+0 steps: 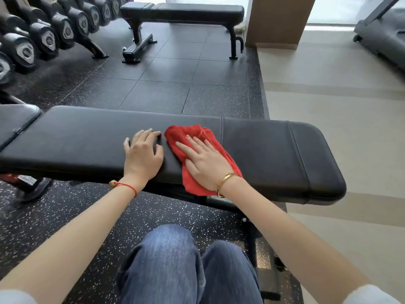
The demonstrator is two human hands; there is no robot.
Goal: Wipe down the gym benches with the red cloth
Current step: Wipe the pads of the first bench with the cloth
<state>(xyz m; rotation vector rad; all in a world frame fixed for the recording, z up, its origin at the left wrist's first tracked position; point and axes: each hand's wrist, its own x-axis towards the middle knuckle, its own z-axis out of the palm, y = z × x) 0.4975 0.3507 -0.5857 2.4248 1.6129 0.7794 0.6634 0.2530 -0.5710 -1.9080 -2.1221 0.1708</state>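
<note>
A long black padded bench (pixel 274 150) runs across the view in front of me. On its middle lies the red cloth (pixel 182 133), crumpled, one corner hanging over the near edge. My right hand (pixel 203 160) presses flat on the cloth, fingers spread and pointing to the far left. My left hand (pixel 142 152) rests palm down on the bare pad just left of the cloth, fingers slightly curled, holding nothing. A second black bench (pixel 186 9) stands farther back on the rubber floor.
A rack of black dumbbells (pixel 43 34) fills the far left. A brown pillar (pixel 278 20) stands at the back right, with a treadmill base (pixel 381 38) beyond it. Speckled rubber tiles (pixel 166 80) lie between the benches; pale flooring (pixel 341 102) is to the right. My knees (pixel 171 260) are below the bench.
</note>
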